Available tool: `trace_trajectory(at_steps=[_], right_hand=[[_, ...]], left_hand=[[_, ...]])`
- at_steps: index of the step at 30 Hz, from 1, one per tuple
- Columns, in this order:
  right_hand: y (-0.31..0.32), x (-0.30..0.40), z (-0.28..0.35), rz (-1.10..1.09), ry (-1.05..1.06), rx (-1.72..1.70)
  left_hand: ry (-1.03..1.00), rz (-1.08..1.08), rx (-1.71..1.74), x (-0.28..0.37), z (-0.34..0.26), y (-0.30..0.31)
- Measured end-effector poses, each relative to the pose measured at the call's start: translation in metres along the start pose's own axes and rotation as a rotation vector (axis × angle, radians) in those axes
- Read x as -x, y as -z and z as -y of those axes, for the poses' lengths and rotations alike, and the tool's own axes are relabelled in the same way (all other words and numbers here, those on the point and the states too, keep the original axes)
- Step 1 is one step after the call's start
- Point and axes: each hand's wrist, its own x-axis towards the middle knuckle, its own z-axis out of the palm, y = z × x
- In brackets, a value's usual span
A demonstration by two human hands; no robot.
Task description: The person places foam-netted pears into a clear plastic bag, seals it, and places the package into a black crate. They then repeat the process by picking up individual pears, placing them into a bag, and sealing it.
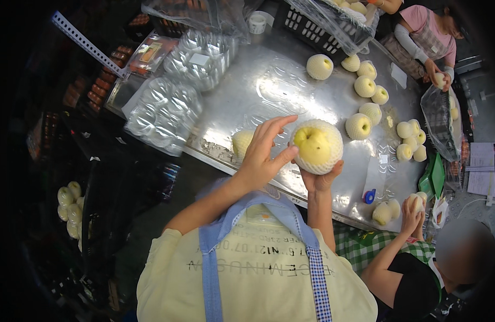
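My right hand supports a round yellow fruit, an apple or a pear, from below. A white foam net sleeve wraps its sides and leaves the top bare around the stem hollow. My left hand is beside it with fingers spread, its thumb tip at the fruit's left edge; whether it touches cannot be told. Partly hidden behind that hand, another yellow fruit sits near the front edge of the metal table. To the right, two netted fruits lie close together.
Clear plastic clamshell trays lie at the left. More netted fruits stand toward the black crate. A tape dispenser lies at the right. One co-worker handles fruit nearby; another stands across the table.
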Motion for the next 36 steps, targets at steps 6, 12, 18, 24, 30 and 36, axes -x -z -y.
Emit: trace_trajectory(at_steps=[6, 12, 18, 24, 30, 36], right_hand=[[-0.001, 0.008, -0.014, 0.020, -0.006, -0.077], [0.001, 0.010, -0.006, 0.094, -0.038, -0.030], [0.008, 0.006, -0.019, 0.240, -0.033, 0.106], [-0.011, 0.003, 0.005, 0.003, 0.228, 0.284], [-0.045, -0.014, 0.018, 0.018, 0.473, 0.642], [-0.052, -0.027, 0.013, 0.118, 0.372, 0.745]], left_hand=[[-0.041, 0.092, 0.425, -0.002, 0.011, -0.015], [0.035, 0.267, 0.499, -0.011, 0.007, -0.011], [0.079, 0.349, 0.461, -0.001, 0.041, 0.009], [-0.021, 0.472, 0.788, -0.020, 0.046, -0.018], [0.153, 0.244, 1.111, 0.004, 0.034, -0.015], [0.136, 0.217, 1.246, -0.008, 0.059, -0.030]])
